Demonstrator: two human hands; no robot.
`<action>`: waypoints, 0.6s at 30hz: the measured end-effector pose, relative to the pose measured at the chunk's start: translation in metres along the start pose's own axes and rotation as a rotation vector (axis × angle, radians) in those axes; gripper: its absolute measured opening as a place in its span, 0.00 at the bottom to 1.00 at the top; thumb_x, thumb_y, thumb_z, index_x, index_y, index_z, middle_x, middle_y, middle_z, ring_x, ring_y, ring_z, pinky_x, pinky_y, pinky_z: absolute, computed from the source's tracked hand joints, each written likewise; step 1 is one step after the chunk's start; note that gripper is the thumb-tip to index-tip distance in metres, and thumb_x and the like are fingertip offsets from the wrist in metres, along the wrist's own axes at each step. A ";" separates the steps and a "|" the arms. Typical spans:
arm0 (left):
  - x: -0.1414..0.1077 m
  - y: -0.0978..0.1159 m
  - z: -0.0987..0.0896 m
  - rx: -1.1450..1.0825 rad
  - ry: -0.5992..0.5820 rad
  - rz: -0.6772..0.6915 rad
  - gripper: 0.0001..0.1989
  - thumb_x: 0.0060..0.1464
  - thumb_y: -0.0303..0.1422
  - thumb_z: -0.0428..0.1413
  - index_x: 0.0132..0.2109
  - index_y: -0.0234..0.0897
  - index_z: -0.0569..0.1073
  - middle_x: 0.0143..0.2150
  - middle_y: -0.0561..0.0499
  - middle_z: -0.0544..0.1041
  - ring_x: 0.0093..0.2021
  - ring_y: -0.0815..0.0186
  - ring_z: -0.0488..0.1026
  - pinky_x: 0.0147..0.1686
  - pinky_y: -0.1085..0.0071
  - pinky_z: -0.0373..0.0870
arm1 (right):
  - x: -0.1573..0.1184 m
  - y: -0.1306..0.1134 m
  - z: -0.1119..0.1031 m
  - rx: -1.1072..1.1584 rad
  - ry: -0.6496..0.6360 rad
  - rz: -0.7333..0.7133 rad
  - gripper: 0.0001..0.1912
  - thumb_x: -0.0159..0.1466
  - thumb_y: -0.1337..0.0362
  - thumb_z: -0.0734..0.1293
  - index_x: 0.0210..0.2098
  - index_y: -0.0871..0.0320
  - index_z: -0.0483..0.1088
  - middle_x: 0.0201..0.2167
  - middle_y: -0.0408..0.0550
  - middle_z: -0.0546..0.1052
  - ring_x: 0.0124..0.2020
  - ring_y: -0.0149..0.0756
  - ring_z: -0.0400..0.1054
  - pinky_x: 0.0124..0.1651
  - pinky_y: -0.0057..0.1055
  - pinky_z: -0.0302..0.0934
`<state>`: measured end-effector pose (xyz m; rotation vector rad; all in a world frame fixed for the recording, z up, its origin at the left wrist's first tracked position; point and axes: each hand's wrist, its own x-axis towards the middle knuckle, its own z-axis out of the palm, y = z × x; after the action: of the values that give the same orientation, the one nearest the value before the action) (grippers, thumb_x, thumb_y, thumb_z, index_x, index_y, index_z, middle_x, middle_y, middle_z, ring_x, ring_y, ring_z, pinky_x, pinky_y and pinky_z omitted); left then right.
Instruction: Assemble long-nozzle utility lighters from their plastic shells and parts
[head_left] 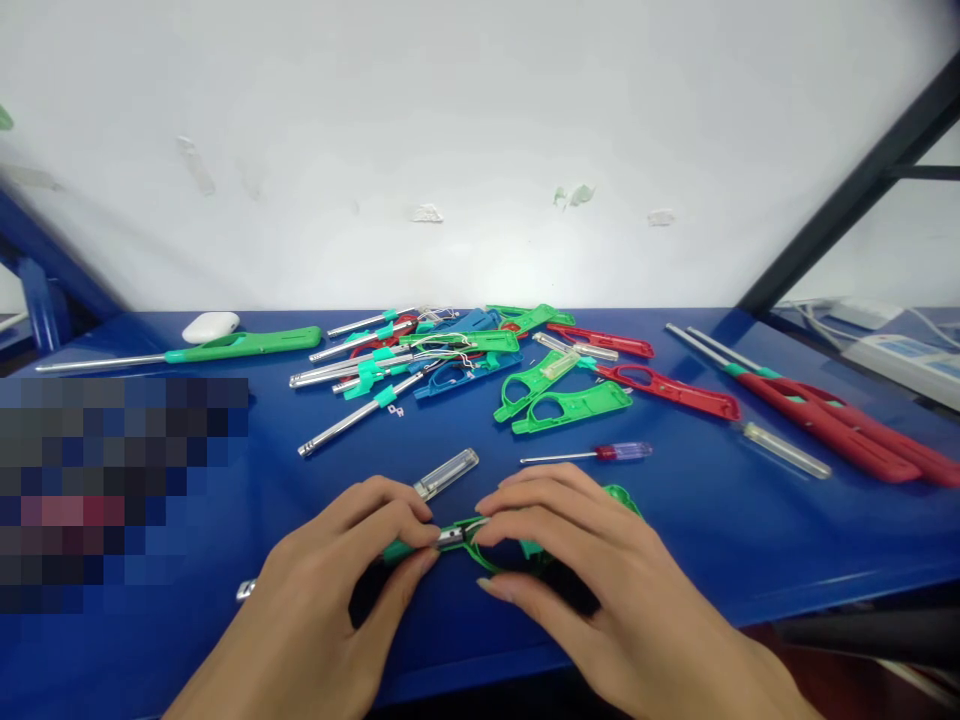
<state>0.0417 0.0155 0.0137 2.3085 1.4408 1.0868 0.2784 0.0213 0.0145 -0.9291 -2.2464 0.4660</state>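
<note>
In front of me a green lighter handle shell [481, 563] lies low over the blue table, with a metal tube [452, 537] seated at its narrow end. My left hand [337, 580] pinches that tube and the shell's end between thumb and fingers. The tube's tip [246, 590] sticks out beyond my left wrist. Curled over the shell's trigger opening, my right hand [607, 570] grips the handle, and its palm hides much of it. A thin pale wire shows by my right fingertips. Just behind my left fingers lies a clear fuel tank [448, 473].
Beyond my hands lie a screwdriver [619, 452], several green shells [574, 405], a red shell [675, 392] and metal tubes [341, 425] with wires. Whole red lighters [840, 425] and another clear tank [787, 450] are right; a green lighter [255, 343] and white case [211, 327] left.
</note>
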 end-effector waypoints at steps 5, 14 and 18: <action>-0.005 -0.002 -0.001 0.003 -0.010 -0.011 0.08 0.68 0.37 0.57 0.39 0.49 0.78 0.42 0.61 0.83 0.38 0.74 0.84 0.39 0.84 0.78 | -0.001 0.000 0.000 -0.069 -0.030 -0.003 0.14 0.74 0.62 0.73 0.58 0.50 0.76 0.57 0.39 0.82 0.62 0.34 0.72 0.68 0.26 0.63; -0.005 -0.001 -0.001 0.011 0.000 -0.002 0.08 0.68 0.35 0.56 0.38 0.49 0.78 0.41 0.61 0.83 0.37 0.73 0.84 0.38 0.82 0.78 | -0.001 0.001 0.000 -0.065 -0.001 -0.054 0.14 0.74 0.64 0.72 0.59 0.52 0.78 0.54 0.38 0.84 0.60 0.34 0.74 0.68 0.26 0.65; -0.005 0.001 -0.002 0.009 -0.007 -0.001 0.09 0.68 0.35 0.56 0.38 0.48 0.78 0.41 0.58 0.84 0.37 0.71 0.84 0.37 0.79 0.79 | 0.001 0.001 -0.001 -0.042 -0.006 -0.048 0.15 0.73 0.65 0.72 0.59 0.53 0.78 0.54 0.40 0.85 0.60 0.36 0.74 0.67 0.28 0.67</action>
<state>0.0396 0.0102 0.0132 2.3154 1.4462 1.0733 0.2792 0.0225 0.0148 -0.8941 -2.2868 0.4018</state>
